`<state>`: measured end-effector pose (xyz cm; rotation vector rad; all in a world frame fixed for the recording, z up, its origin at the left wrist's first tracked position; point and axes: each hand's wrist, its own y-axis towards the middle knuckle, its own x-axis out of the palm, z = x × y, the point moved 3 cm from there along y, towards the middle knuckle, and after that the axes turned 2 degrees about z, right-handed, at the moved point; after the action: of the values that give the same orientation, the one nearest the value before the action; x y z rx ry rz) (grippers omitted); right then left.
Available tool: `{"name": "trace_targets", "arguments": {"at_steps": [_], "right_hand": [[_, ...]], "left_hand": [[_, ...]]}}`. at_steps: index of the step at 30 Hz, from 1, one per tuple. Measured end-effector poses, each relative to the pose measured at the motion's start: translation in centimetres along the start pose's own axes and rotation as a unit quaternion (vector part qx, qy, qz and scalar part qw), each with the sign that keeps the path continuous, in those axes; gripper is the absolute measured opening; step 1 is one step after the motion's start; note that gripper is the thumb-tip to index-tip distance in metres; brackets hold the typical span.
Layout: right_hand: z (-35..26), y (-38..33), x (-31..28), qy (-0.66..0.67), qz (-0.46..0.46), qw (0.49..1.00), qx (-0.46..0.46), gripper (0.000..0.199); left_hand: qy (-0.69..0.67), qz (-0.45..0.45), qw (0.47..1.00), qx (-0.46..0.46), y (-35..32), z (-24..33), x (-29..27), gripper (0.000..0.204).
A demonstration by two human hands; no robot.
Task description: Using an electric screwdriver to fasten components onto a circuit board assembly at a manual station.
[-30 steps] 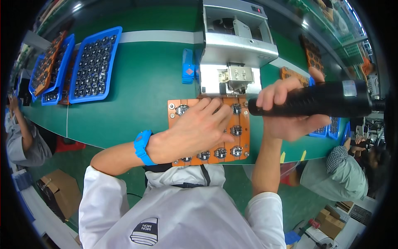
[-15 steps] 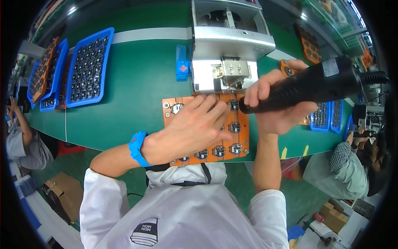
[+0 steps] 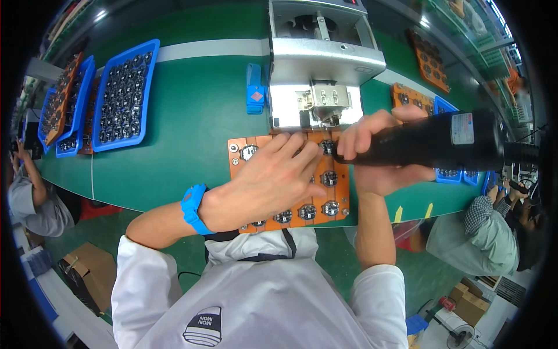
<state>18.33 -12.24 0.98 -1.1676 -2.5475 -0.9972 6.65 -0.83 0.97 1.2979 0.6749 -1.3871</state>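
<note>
Position: the orange fixture plate (image 3: pixel 342 191) lies at the front edge of the green worktop (image 3: pixel 197 116), directly before the silver machine (image 3: pixel 328 58).

Left hand (image 3: pixel 276 177): palm down across the middle of the plate, fingers loosely bent and slightly parted, fingertips near the plate's far edge. Whether anything is pinched beneath them cannot be told.

Right hand (image 3: pixel 378 154): closed around a black cylindrical tool (image 3: pixel 424 141). The narrow end is at the plate's far right corner, beside a module. The fingers conceal the tip; contact cannot be confirmed.

Loading status: round modules (image 3: pixel 329 178) occupy the plate's near row, right column and far left corner. The pockets beneath the left hand cannot be checked.

Working status: judged to be in progress, since the tool is at the plate. No visible mark separates finished modules from unfinished ones; the completed count cannot be given.

Surrounding stock: a blue tray (image 3: pixel 119 145) full of similar modules lies toward the worktop's left end. A second orange plate (image 3: pixel 63 104) leans over trays at its left edge. The origin and condition of this stock cannot be determined.
</note>
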Motion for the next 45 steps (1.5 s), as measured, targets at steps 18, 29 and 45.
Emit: {"name": "trace_targets", "arguments": {"at_steps": [18, 29, 45], "right_hand": [[-2.4, 3.2, 1.8, 0.044, -0.054, 0.997, -0.023, 0.103], [-5.0, 6.5, 2.8, 0.058, -0.093, 0.988, -0.105, 0.100], [-7.0, 6.0, -1.7, 0.140, -0.068, 0.973, -0.171, 0.093]], "left_hand": [[0.055, 0.025, 0.998, 0.019, -0.4, 0.1, -0.9, 0.052], [-0.011, 0.064, 0.995, 0.076, -0.8, -1.5, -1.9, 0.039], [0.198, -0.036, 0.977, 0.067, 4.4, 2.0, 0.3, 0.035]]}}
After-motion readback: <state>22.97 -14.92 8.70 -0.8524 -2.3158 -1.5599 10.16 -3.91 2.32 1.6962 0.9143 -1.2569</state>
